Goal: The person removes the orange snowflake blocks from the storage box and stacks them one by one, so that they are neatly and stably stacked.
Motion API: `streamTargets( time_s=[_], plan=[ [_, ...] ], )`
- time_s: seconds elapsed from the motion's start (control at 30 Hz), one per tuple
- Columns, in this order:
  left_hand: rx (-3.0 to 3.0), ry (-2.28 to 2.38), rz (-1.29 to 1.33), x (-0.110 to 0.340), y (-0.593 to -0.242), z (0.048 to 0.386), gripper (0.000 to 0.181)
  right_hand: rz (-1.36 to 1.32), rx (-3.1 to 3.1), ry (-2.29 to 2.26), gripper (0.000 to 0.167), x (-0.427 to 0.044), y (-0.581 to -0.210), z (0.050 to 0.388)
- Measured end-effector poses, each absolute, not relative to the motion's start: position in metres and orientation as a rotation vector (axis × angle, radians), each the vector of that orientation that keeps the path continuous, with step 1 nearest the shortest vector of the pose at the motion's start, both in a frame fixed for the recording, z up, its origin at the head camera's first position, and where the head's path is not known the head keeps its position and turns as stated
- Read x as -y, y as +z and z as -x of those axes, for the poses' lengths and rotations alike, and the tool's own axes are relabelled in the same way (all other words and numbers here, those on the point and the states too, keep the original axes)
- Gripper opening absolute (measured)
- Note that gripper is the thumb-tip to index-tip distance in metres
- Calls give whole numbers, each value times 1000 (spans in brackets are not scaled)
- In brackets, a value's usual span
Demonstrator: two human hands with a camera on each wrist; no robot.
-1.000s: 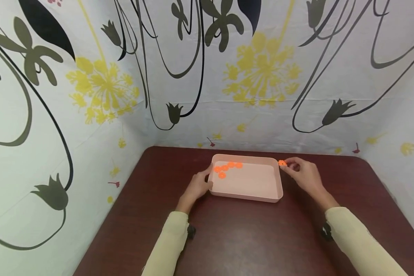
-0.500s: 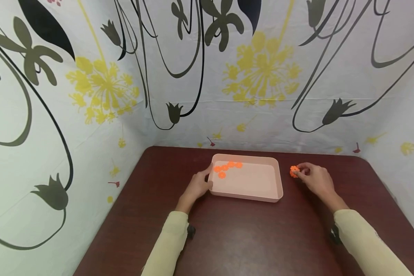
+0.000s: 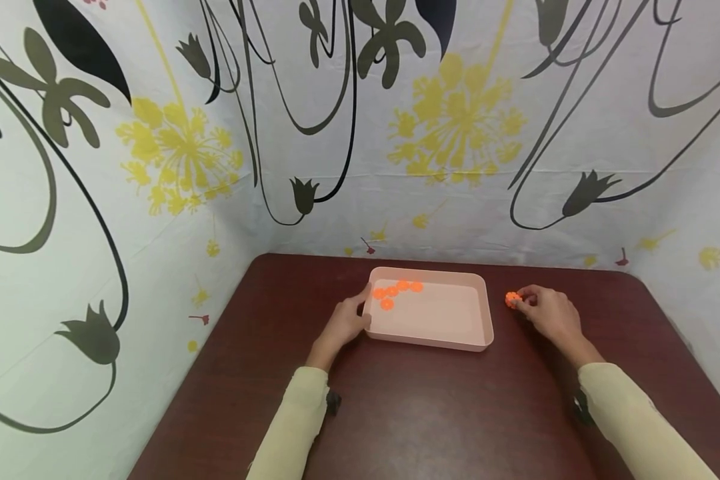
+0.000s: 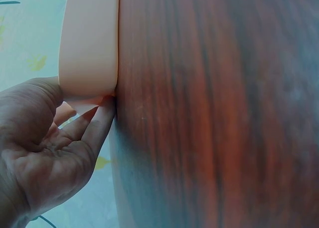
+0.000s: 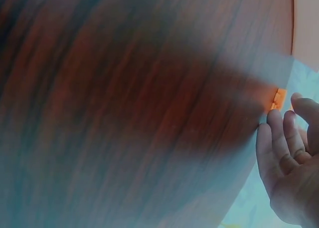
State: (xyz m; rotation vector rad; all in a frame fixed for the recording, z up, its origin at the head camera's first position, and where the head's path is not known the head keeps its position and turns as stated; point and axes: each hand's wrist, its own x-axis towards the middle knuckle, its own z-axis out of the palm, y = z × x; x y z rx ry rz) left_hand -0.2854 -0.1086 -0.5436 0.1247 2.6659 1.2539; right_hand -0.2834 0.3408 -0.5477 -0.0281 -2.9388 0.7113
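Note:
My left hand (image 3: 343, 323) grips the left end of a shallow peach-coloured tray (image 3: 444, 345), with the thumb near the front corner. In the left wrist view, fingers of that hand (image 4: 55, 143) lie against the end wall of the tray (image 4: 89, 43). Several small orange, round, scallop-edged pieces (image 3: 387, 304) lie inside the tray towards its back left. To the right of the tray, my right hand (image 3: 552, 313) pinches a similar orange piece (image 3: 513, 299) at the table. The right wrist view shows this orange piece (image 5: 278, 99) edge-on at the fingertips, partly hidden.
Both hands work at the far part of a dark reddish-brown wooden table (image 3: 432, 413). A pale cloth (image 3: 444, 220) printed with flowers and stems hangs behind the table's back edge and along its sides.
My right hand has moved from the tray's back right corner to the right and slightly nearer, carrying the orange piece, then stayed there. The left hand and tray have kept their place.

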Motion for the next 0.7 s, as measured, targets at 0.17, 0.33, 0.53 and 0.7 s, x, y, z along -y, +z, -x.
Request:
streamTargets(
  time_s=[0.17, 0.33, 0.53, 0.7],
  plan=[
    [-2671, 1252, -134, 109, -544, 286, 80, 26, 2947, 707, 43, -341, -549, 282],
    [-2663, 1257, -134, 109, -545, 287, 81, 2, 2946, 712, 44, -341, -550, 282],
    [-2666, 1254, -123, 109, -545, 286, 80, -31, 2934, 693, 41, -341, -552, 284],
    [-2672, 1256, -120, 108, -545, 285, 79, -41, 2924, 667, 39, -342, -554, 285]
  ],
)
